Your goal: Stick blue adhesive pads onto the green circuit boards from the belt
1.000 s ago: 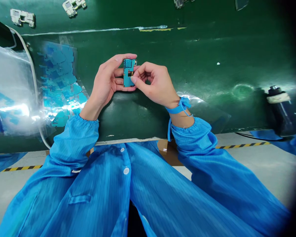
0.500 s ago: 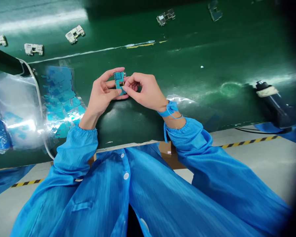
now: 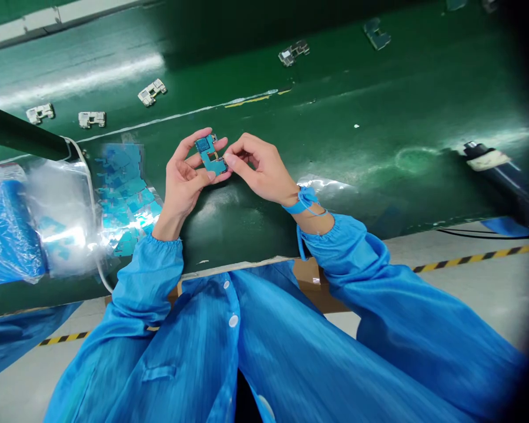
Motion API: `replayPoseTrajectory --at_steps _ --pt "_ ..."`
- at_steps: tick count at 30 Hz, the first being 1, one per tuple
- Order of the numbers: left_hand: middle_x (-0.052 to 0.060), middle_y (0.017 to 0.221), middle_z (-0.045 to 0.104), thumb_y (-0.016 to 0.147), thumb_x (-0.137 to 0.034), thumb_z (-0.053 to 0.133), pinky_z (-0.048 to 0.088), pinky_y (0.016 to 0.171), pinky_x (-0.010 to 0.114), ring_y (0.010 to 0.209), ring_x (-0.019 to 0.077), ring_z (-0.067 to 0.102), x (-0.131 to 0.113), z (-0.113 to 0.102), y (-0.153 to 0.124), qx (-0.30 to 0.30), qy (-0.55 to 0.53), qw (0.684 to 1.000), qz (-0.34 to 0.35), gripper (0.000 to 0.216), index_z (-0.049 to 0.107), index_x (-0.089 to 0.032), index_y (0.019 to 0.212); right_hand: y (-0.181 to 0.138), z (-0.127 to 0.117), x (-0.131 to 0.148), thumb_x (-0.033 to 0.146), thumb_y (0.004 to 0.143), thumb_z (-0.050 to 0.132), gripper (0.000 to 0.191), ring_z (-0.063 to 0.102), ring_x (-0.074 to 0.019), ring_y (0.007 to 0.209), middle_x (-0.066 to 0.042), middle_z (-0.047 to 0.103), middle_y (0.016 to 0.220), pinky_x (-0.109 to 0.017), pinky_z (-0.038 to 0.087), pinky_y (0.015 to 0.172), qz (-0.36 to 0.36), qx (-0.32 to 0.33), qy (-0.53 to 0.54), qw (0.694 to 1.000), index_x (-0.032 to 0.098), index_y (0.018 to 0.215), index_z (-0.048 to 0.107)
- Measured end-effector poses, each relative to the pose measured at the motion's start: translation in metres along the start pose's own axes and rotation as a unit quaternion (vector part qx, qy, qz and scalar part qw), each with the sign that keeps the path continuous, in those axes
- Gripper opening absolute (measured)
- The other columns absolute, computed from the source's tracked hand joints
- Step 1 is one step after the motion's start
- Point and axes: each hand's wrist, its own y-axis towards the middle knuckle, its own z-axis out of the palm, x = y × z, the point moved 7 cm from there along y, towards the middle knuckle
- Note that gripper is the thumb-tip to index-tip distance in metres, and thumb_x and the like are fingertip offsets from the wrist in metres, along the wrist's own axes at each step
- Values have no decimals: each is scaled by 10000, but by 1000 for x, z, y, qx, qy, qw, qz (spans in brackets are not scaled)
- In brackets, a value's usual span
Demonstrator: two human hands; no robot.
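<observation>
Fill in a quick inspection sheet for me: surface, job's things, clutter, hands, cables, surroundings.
Surface: green tabletop, glossy, with glare, scuffs and a pale streak.
Job's things: one blue-faced circuit board, held above the tabletop.
Clutter: other boards spaced out beyond the streak; blue cut pieces, a clear bag and a blue wrapped bundle at left; dark cylindrical device at right.
Hands: left hand holds the circuit board; right hand has thumb and finger at its edge, grip unclear.
Cables: white cable at left; thin dark cables at right.
Surroundings: grey floor with yellow-and-black tape.
</observation>
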Motion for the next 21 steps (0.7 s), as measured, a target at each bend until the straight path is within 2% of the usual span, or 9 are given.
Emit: replayPoseTrajectory --at_steps 3,7,11,15,17,19,21 --pt "105 1425 777 765 -540 1051 743 974 471 1291 397 787 -1 2 -3 -14 -10 1000 -3 908 628 -281 1526 -1 1 2 483 1057 739 326 569 -129 791 -32 649 946 -282 483 690 -20 2 -21 1000 170 972 707" --pt "81 1278 834 917 -475 962 759 897 378 1156 307 845 3 4 -7 -71 -19 997 -12 634 685 -261 1445 -3 6 2 353 1027 734 211 547 -116 752 -18 637 917 -281 466 682 -29 8 -35 999 168 937 685" --pt "63 1162 859 900 -465 979 754 769 299 1020 262 868 11 5 -7 -106 -55 992 -34 465 770 -222 1238 -5 12 1 348 1038 713 204 555 -128 768 -15 616 900 -295 468 702 -40 18 -46 998 176 942 660" --pt "48 1136 862 841 -455 1021 753 724 301 947 252 869 12 3 -7 -121 -90 987 -55 463 777 -211 1150 -8 16 -1 445 1056 731 293 551 -134 774 -20 621 900 -299 470 708 -24 26 -34 999 178 945 682" --pt "55 1179 856 844 -471 1015 755 723 312 946 260 868 11 4 -7 -113 -89 987 -70 494 767 -217 1187 -6 15 -1 495 1040 757 343 550 -130 771 -24 619 898 -295 465 706 -5 26 -21 999 173 931 715" --pt "71 1304 831 883 -494 981 762 754 341 956 268 868 9 8 -7 -91 -76 989 -87 587 729 -249 1353 0 11 -7 554 1014 786 408 561 -128 755 -29 629 877 -291 468 700 43 41 21 998 164 905 735" --pt "89 1423 787 937 -522 926 763 799 361 941 262 868 6 8 -7 -88 -54 990 -96 720 619 -289 1545 11 7 -18 630 951 846 496 564 -124 698 -27 637 795 -282 467 666 113 79 85 987 153 871 736"
